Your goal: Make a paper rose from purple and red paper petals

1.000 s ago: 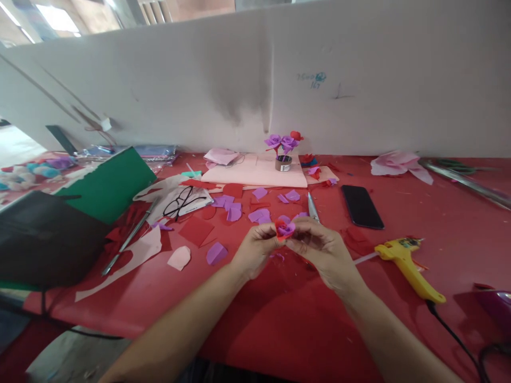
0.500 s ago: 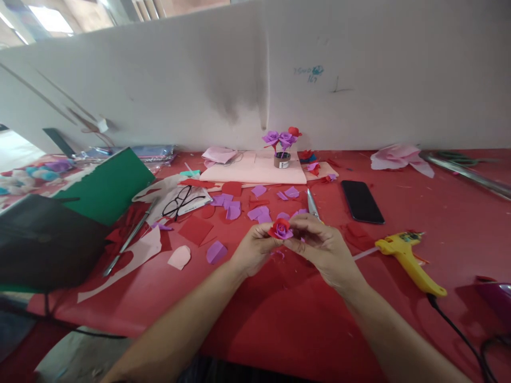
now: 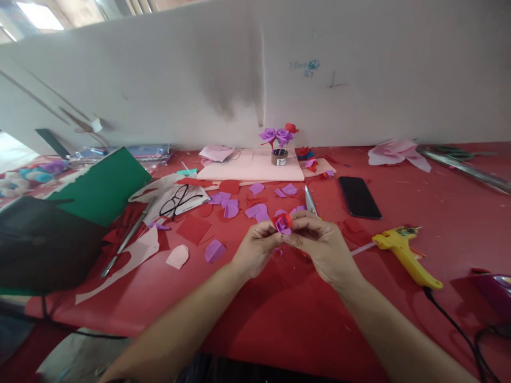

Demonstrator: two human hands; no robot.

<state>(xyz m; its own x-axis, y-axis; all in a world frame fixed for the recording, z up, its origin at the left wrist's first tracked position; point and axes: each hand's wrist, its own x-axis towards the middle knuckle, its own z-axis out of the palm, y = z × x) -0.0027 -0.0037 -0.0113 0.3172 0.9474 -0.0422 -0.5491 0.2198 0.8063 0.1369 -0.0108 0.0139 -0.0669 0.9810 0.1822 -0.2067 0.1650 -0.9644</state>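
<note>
A small paper rose (image 3: 283, 222) with a purple centre and red outer petals is pinched between both my hands above the red table (image 3: 279, 319). My left hand (image 3: 255, 250) grips it from the left with curled fingers. From the right, my right hand (image 3: 323, 247) closes its fingertips on the rose. Loose purple petals (image 3: 231, 207) and red paper pieces (image 3: 194, 230) lie just beyond my hands. Scissors (image 3: 309, 200) lie behind the rose.
A yellow glue gun (image 3: 405, 254) with a black cord lies to the right, a black phone (image 3: 359, 197) behind it. Finished paper roses stand in a small cup (image 3: 279, 157) on pink sheets at the back. At left lie glasses (image 3: 179, 199), green card (image 3: 106, 186) and a black sheet (image 3: 40, 239).
Both hands have lifted slightly and turned the rose between the fingers; the view has tilted a little downward.
</note>
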